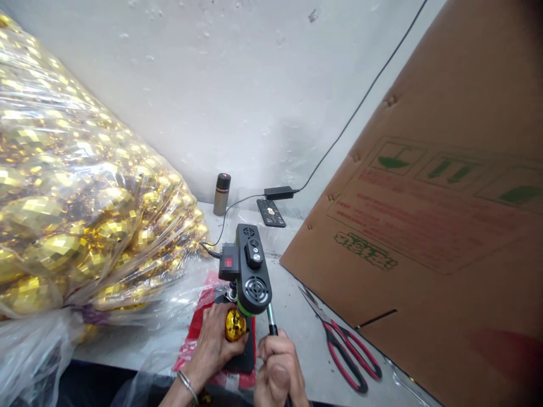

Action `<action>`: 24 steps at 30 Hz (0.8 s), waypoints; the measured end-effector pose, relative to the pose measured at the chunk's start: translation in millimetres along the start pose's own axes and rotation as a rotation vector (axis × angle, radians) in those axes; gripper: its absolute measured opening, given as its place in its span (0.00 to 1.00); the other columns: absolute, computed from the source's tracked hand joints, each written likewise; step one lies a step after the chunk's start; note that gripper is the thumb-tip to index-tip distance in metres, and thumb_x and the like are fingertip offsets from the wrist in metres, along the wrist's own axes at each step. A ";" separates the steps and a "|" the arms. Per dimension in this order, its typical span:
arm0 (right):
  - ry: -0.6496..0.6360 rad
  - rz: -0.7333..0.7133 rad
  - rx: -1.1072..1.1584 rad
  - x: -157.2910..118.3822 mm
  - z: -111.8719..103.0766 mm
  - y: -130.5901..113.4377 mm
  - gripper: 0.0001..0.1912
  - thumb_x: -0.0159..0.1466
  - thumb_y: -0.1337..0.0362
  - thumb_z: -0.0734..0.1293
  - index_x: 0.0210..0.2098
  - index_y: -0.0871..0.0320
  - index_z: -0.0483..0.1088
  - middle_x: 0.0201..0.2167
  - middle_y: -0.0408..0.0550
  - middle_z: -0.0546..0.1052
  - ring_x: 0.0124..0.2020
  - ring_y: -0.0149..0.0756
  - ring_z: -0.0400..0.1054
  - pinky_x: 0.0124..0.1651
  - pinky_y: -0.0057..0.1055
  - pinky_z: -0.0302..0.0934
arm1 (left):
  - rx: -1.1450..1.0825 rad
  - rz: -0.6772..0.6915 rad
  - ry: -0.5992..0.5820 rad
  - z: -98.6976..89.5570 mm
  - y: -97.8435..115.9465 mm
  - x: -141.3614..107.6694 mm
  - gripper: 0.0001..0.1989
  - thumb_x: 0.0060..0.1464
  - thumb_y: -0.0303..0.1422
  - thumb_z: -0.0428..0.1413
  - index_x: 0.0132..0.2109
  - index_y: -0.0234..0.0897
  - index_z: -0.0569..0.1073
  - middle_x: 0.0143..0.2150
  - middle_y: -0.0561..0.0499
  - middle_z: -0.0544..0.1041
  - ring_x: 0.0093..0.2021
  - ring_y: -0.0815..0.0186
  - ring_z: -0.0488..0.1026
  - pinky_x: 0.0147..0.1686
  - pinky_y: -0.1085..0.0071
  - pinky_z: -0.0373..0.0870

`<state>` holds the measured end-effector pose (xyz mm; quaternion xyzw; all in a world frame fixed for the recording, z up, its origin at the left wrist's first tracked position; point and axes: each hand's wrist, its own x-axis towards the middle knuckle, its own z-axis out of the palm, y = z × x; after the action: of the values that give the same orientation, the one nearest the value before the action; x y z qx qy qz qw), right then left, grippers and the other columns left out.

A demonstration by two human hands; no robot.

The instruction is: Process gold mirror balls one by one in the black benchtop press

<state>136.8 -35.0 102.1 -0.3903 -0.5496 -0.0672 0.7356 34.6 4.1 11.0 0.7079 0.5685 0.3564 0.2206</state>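
Note:
A small bench machine, black with round vents and a switch panel, stands in front of me; it looks like a mini drill press. My left hand is closed round a shiny gold faceted ball beneath the machine's head, over its dark base. The ball's underside is hidden by my fingers. My right hand is wrapped round the metal lever with a black grip at the machine's right side. Under the base lies a red plastic sheet.
A clear bag of gold faceted balls fills the left. Red-handled scissors lie right of the machine, beside a big cardboard box. Behind stand a dark-capped bottle, a phone and a power adapter with its cord.

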 end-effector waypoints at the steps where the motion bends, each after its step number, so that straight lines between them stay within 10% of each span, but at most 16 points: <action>1: 0.006 -0.001 -0.005 0.5 0.2 0.6 0.21 0.76 0.68 0.55 0.25 0.54 0.60 0.22 0.36 0.65 0.22 0.26 0.61 0.44 0.30 0.65 | 0.000 0.003 0.004 0.1 -0.1 0.1 0.17 0.47 0.34 0.65 0.47 0.39 0.77 0.39 0.46 0.80 0.41 0.50 0.77 0.45 0.54 0.73; 24: -0.016 -0.047 -0.036 -37.5 1.8 21.5 0.20 0.77 0.68 0.53 0.27 0.54 0.60 0.25 0.36 0.68 0.25 0.27 0.66 0.52 0.35 0.65 | -0.053 -0.015 -0.014 -4.2 1.9 0.1 0.17 0.50 0.40 0.65 0.46 0.39 0.78 0.41 0.44 0.81 0.43 0.48 0.77 0.47 0.53 0.72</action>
<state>132.3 -31.4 59.2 -0.3910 -0.5634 -0.0914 0.7221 32.7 3.3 15.0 0.6999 0.5628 0.3647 0.2459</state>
